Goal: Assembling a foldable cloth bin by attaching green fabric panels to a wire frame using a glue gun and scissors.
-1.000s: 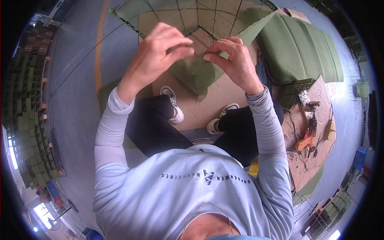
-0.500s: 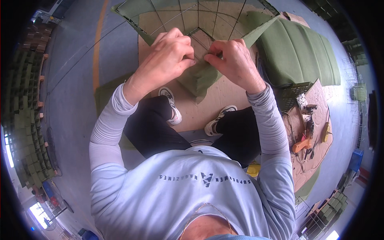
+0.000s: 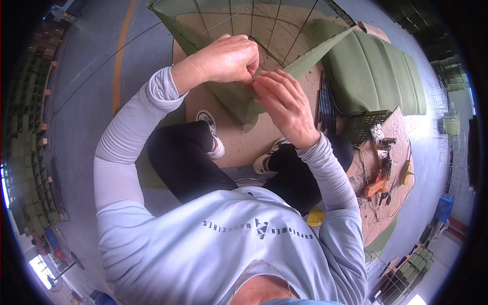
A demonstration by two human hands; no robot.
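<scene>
Left hand (image 3: 226,60) curled, right hand (image 3: 285,104) loosely bent; cannot tell whether either grips. Green fabric panel (image 3: 231,101) on thin dark wire grid (image 3: 231,18) lies ahead, corner beneath fingertips, presumably for two-handed access. Versus earlier frame: hands, formerly apart, now meet.

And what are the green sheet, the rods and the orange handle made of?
Green sheet: maybe felt or cloth, since it looks matt and bends in flaps. Rods: probably metal wire, being thin and dark. Orange handle: likely plastic, as it looks smooth and even, but painted wood is possible.
</scene>
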